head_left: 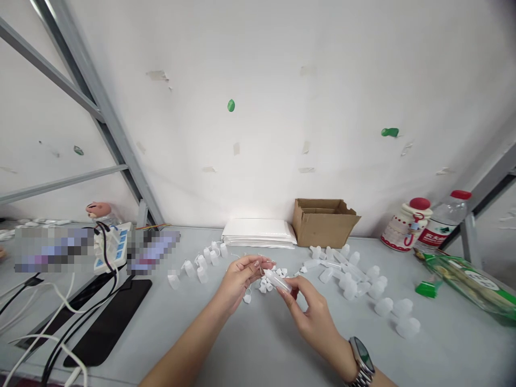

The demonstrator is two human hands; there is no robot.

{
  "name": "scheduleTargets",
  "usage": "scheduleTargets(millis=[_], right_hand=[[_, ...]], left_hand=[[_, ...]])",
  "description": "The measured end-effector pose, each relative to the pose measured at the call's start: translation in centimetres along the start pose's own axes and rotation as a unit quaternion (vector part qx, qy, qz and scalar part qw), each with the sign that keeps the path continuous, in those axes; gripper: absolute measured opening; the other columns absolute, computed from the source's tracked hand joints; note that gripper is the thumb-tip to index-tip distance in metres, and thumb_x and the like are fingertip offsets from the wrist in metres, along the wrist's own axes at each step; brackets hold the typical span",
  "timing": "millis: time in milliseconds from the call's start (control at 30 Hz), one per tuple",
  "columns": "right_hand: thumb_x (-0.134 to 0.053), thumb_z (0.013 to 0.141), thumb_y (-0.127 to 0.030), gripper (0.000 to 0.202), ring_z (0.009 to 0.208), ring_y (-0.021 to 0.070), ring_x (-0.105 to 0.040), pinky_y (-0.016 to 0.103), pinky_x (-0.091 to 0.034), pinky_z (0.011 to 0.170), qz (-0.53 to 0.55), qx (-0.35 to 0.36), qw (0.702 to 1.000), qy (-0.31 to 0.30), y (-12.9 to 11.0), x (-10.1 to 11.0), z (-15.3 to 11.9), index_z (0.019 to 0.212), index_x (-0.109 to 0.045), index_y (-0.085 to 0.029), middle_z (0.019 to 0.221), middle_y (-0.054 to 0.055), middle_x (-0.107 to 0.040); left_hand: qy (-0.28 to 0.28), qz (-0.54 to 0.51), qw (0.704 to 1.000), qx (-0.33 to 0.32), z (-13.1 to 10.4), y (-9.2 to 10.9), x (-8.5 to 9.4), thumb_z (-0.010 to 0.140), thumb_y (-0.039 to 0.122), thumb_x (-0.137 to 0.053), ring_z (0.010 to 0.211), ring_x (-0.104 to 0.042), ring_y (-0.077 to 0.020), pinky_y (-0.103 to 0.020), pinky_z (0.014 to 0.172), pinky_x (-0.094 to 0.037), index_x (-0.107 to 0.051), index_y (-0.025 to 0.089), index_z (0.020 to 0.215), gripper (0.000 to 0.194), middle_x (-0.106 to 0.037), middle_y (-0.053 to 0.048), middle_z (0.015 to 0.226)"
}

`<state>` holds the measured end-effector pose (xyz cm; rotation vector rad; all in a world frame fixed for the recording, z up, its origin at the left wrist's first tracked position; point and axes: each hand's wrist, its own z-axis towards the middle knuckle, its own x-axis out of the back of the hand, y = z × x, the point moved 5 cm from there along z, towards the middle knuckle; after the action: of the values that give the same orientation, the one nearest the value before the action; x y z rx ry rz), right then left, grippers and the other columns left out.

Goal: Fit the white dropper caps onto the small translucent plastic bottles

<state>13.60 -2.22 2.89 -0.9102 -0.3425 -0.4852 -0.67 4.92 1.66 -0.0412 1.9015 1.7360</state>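
Between the thumb and fingers of my right hand (312, 306) lies a small translucent plastic tube (278, 280), tilted with its upper end toward the left. My left hand (242, 277) has its fingers pinched close to that end; a thin pale strand shows by the fingertips, but what they grip is not clear. Small white caps (264, 285) lie in a pile under and between the hands. One cap (247, 296) with a loop sits below my left fingers. Right of the hands are many loose translucent tubes (346, 271). White-capped pieces (201, 269) stand on the left.
A cardboard box (326, 226) and a white stack of flat sheets (258, 234) stand against the wall. A red-lidded jar (405, 226), a water bottle (445, 220) and a green package (473, 285) are at right. Cables, a power strip (113, 247) and a black pad (110, 322) occupy the left.
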Motion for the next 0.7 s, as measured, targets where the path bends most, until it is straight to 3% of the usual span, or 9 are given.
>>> scheduleTargets(millis=[400,700], right_hand=[[-0.044,0.088,-0.022,0.012,0.064,0.0144,-0.052,0.026,-0.044,0.060,0.031,0.029,0.999,0.031,-0.7,0.4,-0.2,0.094,-0.053,-0.019,0.073,0.002,-0.055],[-0.045,0.086,-0.019,0.015,0.064,0.0149,-0.051,0.028,-0.044,0.059,0.029,0.057,0.998,0.025,-1.3,0.6,-0.4,0.099,-0.053,-0.019,0.072,0.002,-0.053]], left_hand=[[-0.029,-0.126,0.991,0.031,-0.3,-0.3,-0.5,0.075,0.025,-0.063,0.101,-0.058,-0.0222,-0.030,0.085,-0.045,-0.063,0.014,0.082,0.013,-0.069,-0.008,0.084],[-0.065,-0.126,0.990,0.024,-0.7,0.1,-1.0,0.074,0.026,-0.064,0.099,-0.059,-0.0218,-0.029,0.087,-0.043,-0.065,0.014,0.080,0.013,-0.070,-0.006,0.080]])
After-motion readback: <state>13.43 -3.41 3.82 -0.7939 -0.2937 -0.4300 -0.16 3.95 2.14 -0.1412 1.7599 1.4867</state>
